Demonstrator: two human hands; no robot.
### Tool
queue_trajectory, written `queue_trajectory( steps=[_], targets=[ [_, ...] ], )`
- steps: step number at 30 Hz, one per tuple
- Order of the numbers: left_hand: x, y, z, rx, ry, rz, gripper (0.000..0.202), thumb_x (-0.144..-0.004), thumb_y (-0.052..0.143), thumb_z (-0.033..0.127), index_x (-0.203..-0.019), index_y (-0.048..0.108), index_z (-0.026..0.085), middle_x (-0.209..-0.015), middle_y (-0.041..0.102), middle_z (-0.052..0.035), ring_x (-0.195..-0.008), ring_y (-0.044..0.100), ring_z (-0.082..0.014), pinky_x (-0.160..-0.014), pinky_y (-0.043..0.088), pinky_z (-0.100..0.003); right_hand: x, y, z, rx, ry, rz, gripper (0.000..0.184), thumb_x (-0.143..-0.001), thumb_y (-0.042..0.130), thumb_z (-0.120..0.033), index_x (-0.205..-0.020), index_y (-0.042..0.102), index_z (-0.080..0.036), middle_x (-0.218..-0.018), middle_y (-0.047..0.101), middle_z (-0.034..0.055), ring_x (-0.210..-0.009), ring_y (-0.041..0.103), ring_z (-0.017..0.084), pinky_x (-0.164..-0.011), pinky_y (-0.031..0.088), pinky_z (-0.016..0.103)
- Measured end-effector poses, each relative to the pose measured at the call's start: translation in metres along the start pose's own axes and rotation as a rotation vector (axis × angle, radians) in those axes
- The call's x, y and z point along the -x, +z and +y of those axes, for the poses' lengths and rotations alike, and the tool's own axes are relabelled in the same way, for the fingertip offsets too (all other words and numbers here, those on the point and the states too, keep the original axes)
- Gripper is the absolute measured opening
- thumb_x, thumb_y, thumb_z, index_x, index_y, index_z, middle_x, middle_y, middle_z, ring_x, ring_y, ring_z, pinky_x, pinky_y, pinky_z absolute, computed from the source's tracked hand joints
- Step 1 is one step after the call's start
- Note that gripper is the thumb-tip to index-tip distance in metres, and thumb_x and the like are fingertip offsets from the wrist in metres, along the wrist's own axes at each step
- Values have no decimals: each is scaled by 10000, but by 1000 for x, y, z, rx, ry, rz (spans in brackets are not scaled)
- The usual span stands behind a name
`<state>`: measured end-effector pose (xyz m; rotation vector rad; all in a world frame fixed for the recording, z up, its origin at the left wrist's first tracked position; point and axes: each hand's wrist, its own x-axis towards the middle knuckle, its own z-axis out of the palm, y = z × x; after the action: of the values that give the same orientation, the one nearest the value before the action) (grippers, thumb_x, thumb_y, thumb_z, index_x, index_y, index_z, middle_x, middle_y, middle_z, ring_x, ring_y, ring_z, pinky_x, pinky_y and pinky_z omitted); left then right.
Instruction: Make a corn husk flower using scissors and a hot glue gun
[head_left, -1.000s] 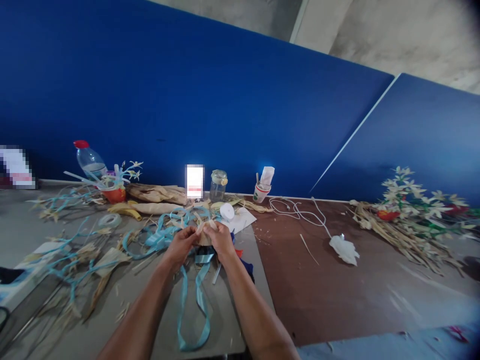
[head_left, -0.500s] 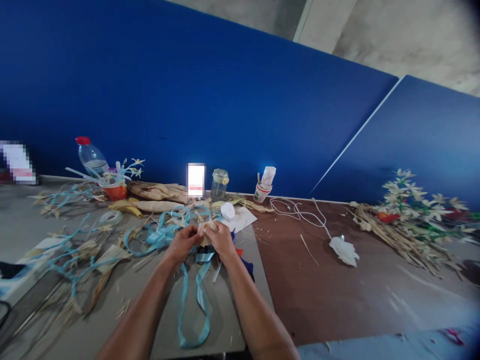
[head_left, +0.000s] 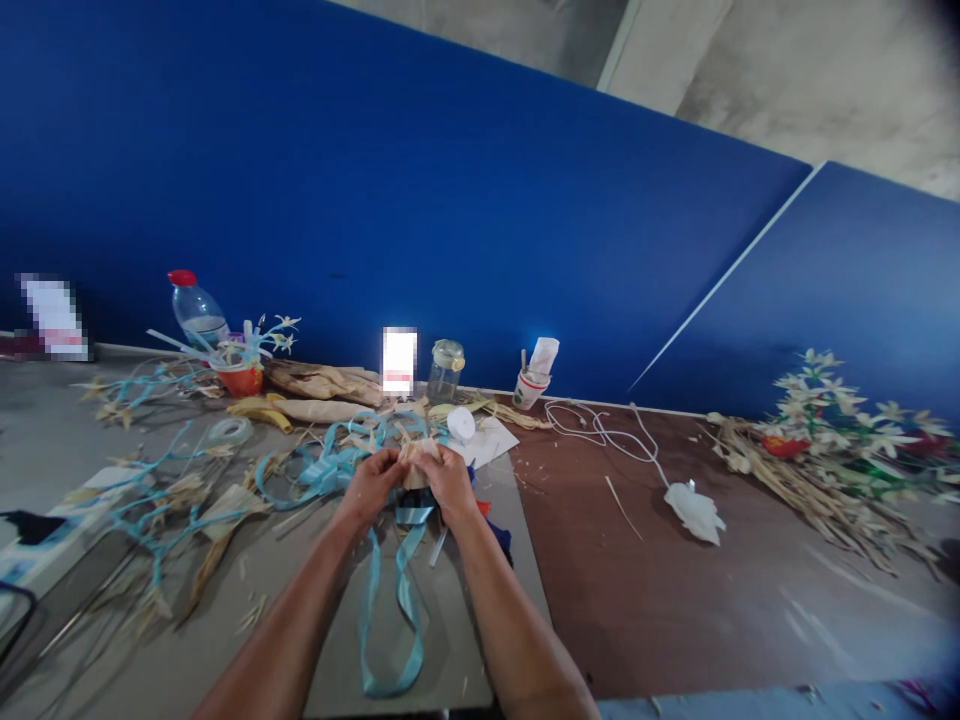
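Note:
My left hand (head_left: 373,484) and my right hand (head_left: 452,484) meet over the table, fingers pinched on a pale piece of dried husk (head_left: 415,472) between them. The fingers partly cover it. Just below the husk is a dark object, too covered to name. A light blue ribbon (head_left: 409,640) hangs from there in a long loop on the table toward me. More blue ribbon (head_left: 326,472) lies curled left of my hands. A white round spool (head_left: 460,424) and a white sheet (head_left: 495,440) are just beyond my right hand.
Blue-wrapped stems (head_left: 157,545) and a tape roll (head_left: 230,430) lie left. Along the blue partition (head_left: 480,200) stand a red-capped bottle (head_left: 196,308), a red cup (head_left: 241,380), a lit phone (head_left: 399,360), a jar (head_left: 445,372) and a paper cup (head_left: 529,390). White flowers (head_left: 825,400) lie right.
The whole view has shifted slightly, so the things appear a little farther right. My fingers have shifted on the husk, and more of it shows between them.

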<state>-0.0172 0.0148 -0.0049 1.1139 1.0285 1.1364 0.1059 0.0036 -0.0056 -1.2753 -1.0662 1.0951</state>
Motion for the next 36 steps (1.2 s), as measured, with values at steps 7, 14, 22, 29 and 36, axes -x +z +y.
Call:
queue_trajectory(
  steps=[7, 14, 22, 29, 36],
  targets=[
    [-2, -1, -6, -22, 33, 8, 335, -622, 690, 459, -695, 590, 147, -553, 500, 51, -500, 396, -81, -500, 314, -218, 2, 1, -2, -65, 16, 10, 222, -660, 611, -367, -728, 616, -155, -597, 538, -29, -552, 444, 113, -544, 382, 226],
    [0, 2, -6, -24, 45, -4, 347, -621, 693, 470, -691, 583, 148, -548, 486, 53, -499, 397, -84, -499, 307, -220, 0, 0, -1, 7, -42, 29, 186, -682, 579, -346, -715, 607, -164, -609, 530, -24, -562, 433, 118, -539, 375, 227],
    [-1, 0, -10, -35, 64, -44, 332, -637, 707, 439, -716, 588, 139, -600, 542, 32, -551, 459, -101, -551, 355, -232, 3, -2, -8, 149, -124, 65, 170, -690, 560, -335, -657, 567, -169, -596, 499, -27, -575, 419, 121, -548, 370, 225],
    [-4, -2, -16, -35, 77, -59, 287, -651, 698, 400, -711, 588, 142, -618, 544, 23, -564, 465, -103, -564, 363, -237, 3, -2, -8, 164, -102, 74, 167, -680, 553, -334, -669, 570, -169, -597, 486, -35, -554, 404, 114, -537, 357, 230],
    [-4, -2, -16, -59, 62, -80, 271, -659, 675, 399, -700, 581, 149, -579, 510, 40, -521, 429, -93, -520, 333, -225, 2, -3, -5, 91, -51, 71, 228, -683, 566, -397, -656, 561, -171, -562, 450, -43, -539, 375, 110, -518, 340, 230]
  ],
)
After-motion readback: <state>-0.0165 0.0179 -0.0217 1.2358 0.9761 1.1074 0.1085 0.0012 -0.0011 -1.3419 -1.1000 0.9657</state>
